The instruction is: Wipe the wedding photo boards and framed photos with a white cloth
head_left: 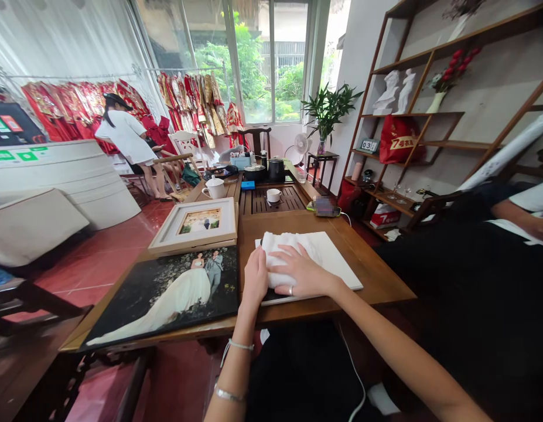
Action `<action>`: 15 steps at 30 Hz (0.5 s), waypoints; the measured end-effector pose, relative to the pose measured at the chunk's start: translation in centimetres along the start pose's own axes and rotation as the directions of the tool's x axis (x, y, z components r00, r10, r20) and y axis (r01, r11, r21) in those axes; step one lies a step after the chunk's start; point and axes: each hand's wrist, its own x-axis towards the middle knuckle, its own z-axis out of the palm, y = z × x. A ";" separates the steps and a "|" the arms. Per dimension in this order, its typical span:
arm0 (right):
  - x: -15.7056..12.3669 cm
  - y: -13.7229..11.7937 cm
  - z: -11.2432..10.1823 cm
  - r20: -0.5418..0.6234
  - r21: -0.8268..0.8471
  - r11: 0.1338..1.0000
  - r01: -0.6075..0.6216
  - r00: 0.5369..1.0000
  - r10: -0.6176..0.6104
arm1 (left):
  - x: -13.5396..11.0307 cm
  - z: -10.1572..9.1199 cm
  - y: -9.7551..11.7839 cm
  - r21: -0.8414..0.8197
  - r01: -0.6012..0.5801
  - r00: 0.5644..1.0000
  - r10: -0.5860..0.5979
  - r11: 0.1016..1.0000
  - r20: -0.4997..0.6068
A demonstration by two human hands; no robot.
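A folded white cloth (277, 239) lies on a flat white panel (341, 258) near the table's front edge. My right hand (300, 271) rests across the cloth with its fingers spread, a ring on one finger. At the cloth's left side, my left hand (256, 274) has its fingers curled over the edge, the fingertips partly hidden. To the left lies a large wedding photo print (178, 296) of a couple on a dark background. Behind the print, a framed picture (201, 223) with a pale wooden frame is stacked on another frame.
A brown tea tray (249, 205) holds a white cup (273, 195); a lidded white mug (215, 187) stands to its left. A phone with a cable (326, 206) lies at the right edge. One person in dark clothes (456, 281) sits at right; another (126, 138) stands by hanging red garments.
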 end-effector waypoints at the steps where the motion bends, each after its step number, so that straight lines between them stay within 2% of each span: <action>1: -0.4 -0.6 -0.1 0.003 -0.004 1.000 0.000 1.000 0.000 | 0.0 0.0 0.0 -0.015 0.010 1.000 -0.010 1.000 0.005; 5: -1.9 -1.4 -0.5 0.030 0.003 1.000 0.001 1.000 -0.001 | 0.0 0.1 -0.4 -0.022 0.025 0.999 -0.025 0.999 0.024; 9: -3.7 -0.9 -0.8 0.041 0.025 1.000 -0.002 0.999 0.001 | 0.2 0.3 -1.3 0.102 -0.112 0.993 0.108 0.988 0.039; 12: -5.2 0.0 -0.7 0.002 0.019 0.998 -0.056 0.998 0.056 | 0.2 0.4 -1.9 0.208 -0.201 0.979 0.191 0.957 0.066; 15: -6.3 1.9 -0.6 -0.043 -0.001 0.987 -0.159 0.986 0.159 | 0.2 0.4 -2.4 0.263 -0.227 0.973 0.208 0.938 0.096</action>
